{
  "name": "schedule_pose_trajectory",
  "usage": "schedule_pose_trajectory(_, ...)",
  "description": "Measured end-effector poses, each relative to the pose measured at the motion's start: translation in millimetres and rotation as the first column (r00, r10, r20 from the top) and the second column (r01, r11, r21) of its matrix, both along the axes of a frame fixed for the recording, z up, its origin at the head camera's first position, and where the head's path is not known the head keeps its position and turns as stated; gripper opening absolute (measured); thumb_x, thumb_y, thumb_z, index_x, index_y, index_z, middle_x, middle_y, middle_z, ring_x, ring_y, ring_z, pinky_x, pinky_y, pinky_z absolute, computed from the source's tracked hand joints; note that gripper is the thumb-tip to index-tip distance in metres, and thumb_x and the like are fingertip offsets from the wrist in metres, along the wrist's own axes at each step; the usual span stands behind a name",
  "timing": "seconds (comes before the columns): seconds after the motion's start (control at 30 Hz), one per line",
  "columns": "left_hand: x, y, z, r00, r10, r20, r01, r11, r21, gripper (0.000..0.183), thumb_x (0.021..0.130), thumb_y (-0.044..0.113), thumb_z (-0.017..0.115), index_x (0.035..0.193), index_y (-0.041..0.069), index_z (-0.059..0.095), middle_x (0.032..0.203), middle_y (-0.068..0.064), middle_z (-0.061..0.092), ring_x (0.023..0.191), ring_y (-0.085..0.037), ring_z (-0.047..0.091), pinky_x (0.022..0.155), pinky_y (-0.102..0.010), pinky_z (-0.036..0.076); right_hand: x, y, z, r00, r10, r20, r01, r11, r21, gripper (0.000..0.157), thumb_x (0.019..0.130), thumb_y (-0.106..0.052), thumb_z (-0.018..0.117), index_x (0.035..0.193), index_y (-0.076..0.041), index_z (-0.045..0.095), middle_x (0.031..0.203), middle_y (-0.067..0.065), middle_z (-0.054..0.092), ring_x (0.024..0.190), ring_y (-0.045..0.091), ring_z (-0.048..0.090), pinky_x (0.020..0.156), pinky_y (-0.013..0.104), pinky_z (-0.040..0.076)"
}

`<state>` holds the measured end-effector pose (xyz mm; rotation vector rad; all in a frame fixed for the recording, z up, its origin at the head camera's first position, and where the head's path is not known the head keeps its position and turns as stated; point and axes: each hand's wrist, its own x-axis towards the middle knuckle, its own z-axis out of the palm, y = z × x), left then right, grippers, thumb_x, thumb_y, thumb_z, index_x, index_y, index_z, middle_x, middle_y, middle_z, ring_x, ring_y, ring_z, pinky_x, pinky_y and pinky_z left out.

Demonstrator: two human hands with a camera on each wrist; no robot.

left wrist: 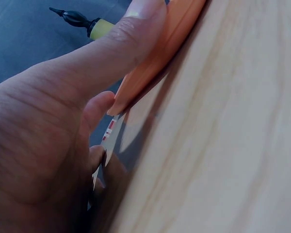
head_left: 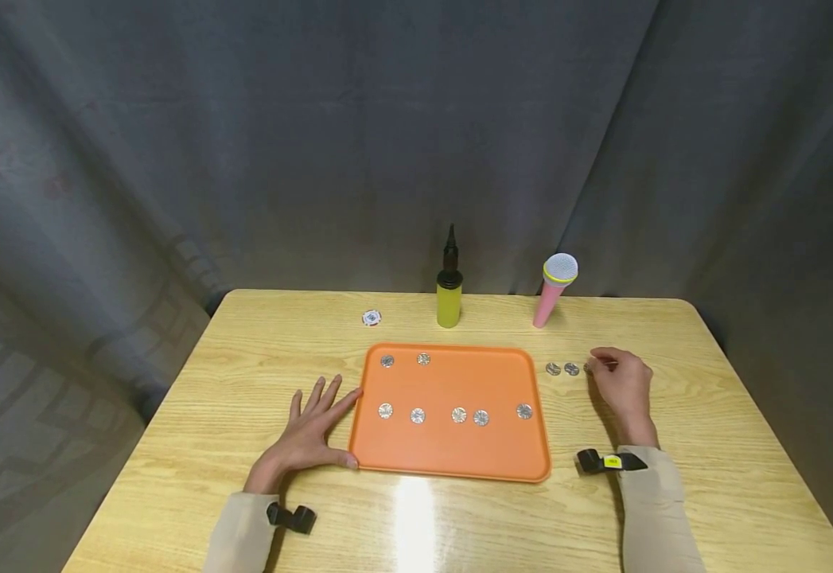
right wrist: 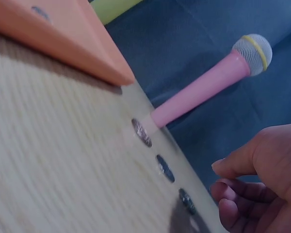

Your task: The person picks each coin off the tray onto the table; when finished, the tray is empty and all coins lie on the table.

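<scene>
An orange tray [head_left: 452,465] lies on the table with several silver coins [head_left: 418,415] spread over it. At its left side, my left hand [head_left: 309,438] rests with spread, straight fingers, its thumb and index finger touching the tray's edge. To the right of the tray, three more coins lie in a row: a left coin [right wrist: 141,132], a middle coin [right wrist: 165,168] and a right coin [right wrist: 187,201]. My right hand [head_left: 622,390] hovers at the right coin, thumb and bent fingers apart in the right wrist view, holding nothing.
Behind the tray stand a yellow-green hand pump [head_left: 448,306] with a black top and a pink toy microphone [head_left: 548,302] with a grey head. A white poker chip [head_left: 371,317] lies at the back left. Grey curtains [head_left: 387,143] hang behind the wooden table [head_left: 495,521].
</scene>
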<state>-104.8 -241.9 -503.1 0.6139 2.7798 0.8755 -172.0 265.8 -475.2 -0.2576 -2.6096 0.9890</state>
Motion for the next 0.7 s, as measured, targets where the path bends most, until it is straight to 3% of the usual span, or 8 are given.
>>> schedule_pose_trajectory(0.1,0.0,0,0.0,1.0,0.0,-0.001,0.0,1.0,0.0,0.125,0.059,0.089,0.066,0.159,0.022,0.03,0.168,-0.025,0.011,0.153,-0.054,0.0,0.113,-0.078,-0.008,0.3,-5,4.2,1.0,0.021,-0.007,-0.021,1.0,-0.004,0.021,0.092,-0.004,0.064,0.107,0.006,0.074,0.099,0.027,0.074,0.087,0.039,0.07,0.066,0.016,0.043)
schedule_pose_trajectory(0.2,-0.2,0,0.1,1.0,0.002,0.0,-0.002,1.0,0.0,0.125,0.059,0.088,0.067,0.159,0.022,0.03,0.168,-0.025,0.011,0.153,-0.054,0.0,0.113,-0.078,-0.008,0.0,-11,7.8,0.998,0.054,-0.009,-0.054,0.998,-0.011,0.021,0.092,-0.004,0.064,0.107,0.007,0.074,0.098,0.027,0.073,0.086,0.038,0.071,0.062,0.012,0.041)
schedule_pose_trajectory(0.7,0.5,0,-0.9,1.0,0.002,-0.003,-0.002,1.0,0.001,0.125,0.059,0.087,0.068,0.159,0.022,0.03,0.168,-0.024,0.011,0.153,-0.054,0.001,0.113,-0.078,-0.008,-4.7,-55,12.3,0.978,0.209,-0.013,-0.209,0.978,-0.01,0.019,0.09,-0.003,0.066,0.105,0.005,0.075,0.095,0.024,0.075,0.083,0.035,0.073,0.069,0.027,0.054)
